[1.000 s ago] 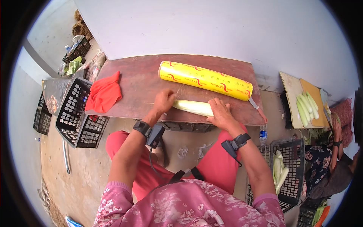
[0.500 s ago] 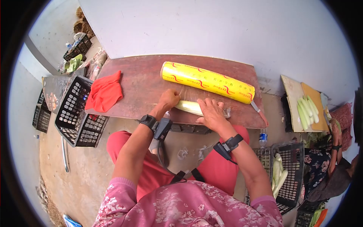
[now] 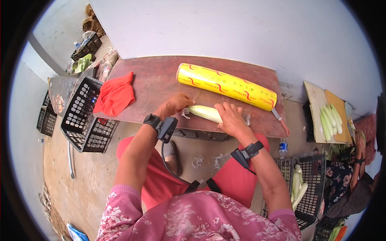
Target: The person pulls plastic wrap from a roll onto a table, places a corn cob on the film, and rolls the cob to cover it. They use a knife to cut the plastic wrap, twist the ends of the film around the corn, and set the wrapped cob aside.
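Observation:
A long pale green vegetable [image 3: 206, 113] lies near the front edge of the dark red tabletop [image 3: 161, 66]. My right hand [image 3: 233, 118] is closed over its right end, with the fingers on top. At its left tip, my left hand [image 3: 175, 104] has its fingers pinched together on clear plastic film, of which a crumpled bit [image 3: 185, 112] hangs below the fingers. More clear film [image 3: 247, 119] shows beside my right hand. Behind the vegetable rests a big yellow roll of cling film [image 3: 227, 86], slanting down to the right.
A red cloth [image 3: 116, 94] lies at the table's left, beside a black crate [image 3: 82, 114]. A knife [image 3: 281, 121] with a reddish handle sits at the right edge. Further right, a crate [image 3: 311, 188] holds pale vegetables, and another person's hand [image 3: 360, 140] is near a board [image 3: 335, 102].
My left hand has turned and shifted slightly off the vegetable's left tip, and loose film now shows beneath it. My right hand stays on the right end. The whole view has shifted slightly.

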{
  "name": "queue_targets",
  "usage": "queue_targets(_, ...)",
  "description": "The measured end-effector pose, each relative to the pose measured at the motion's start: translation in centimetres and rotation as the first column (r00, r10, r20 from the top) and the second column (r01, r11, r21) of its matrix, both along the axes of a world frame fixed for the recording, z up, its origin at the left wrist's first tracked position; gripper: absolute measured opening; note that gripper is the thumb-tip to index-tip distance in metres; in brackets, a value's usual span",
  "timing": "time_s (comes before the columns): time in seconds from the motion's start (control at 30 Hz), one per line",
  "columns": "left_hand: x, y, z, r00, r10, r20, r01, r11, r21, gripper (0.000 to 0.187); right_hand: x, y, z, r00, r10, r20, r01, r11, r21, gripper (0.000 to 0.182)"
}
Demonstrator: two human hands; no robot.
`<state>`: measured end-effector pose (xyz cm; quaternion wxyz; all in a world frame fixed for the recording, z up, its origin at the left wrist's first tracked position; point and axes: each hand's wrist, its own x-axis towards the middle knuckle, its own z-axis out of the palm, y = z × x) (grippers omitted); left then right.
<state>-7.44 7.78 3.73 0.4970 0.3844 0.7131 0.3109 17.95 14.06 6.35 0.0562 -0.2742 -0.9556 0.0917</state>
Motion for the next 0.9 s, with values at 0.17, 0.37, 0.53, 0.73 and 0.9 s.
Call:
queue_targets(0.17, -0.1, 0.2, 0.6, 1.000, 0.014, 0.025, -0.012, 0.995, -0.097, 0.018, -0.1, -0.3, -0.1, 0.998, 0.001, 0.057, -0.001, 1.000, -0.001, 0.061)
queue_targets(0.37, -0.9, -0.1, -0.2, 0.999, 0.019, 0.031, -0.018, 0.998, -0.057, 0.020, -0.2, 0.0, -0.3, 0.995, 0.021, 0.093, -0.018, 0.999, -0.035, 0.058)
queue_targets(0.53, -1.6, 0.3, -1.7, 0.996, 0.059, -0.064, -0.065, 0.994, -0.083, 0.022, 0.0, 0.9, 0.1, 0.985, 0.043, 0.166, -0.022, 0.992, -0.128, 0.057)
queue_targets(0.73, -0.4, -0.1, -1.3, 0.945, 0.328, 0.021, -0.326, 0.944, -0.048, 0.023, -0.6, 1.1, 1.1, 0.963, 0.027, 0.269, 0.029, 0.979, -0.200, 0.053)
queue_targets(0.9, 2.0, 0.6, -1.8, 0.868, 0.483, -0.117, -0.493, 0.865, -0.088, 0.026, -1.2, 0.1, 0.5, 0.981, -0.037, 0.192, 0.054, 0.995, -0.081, 0.055)
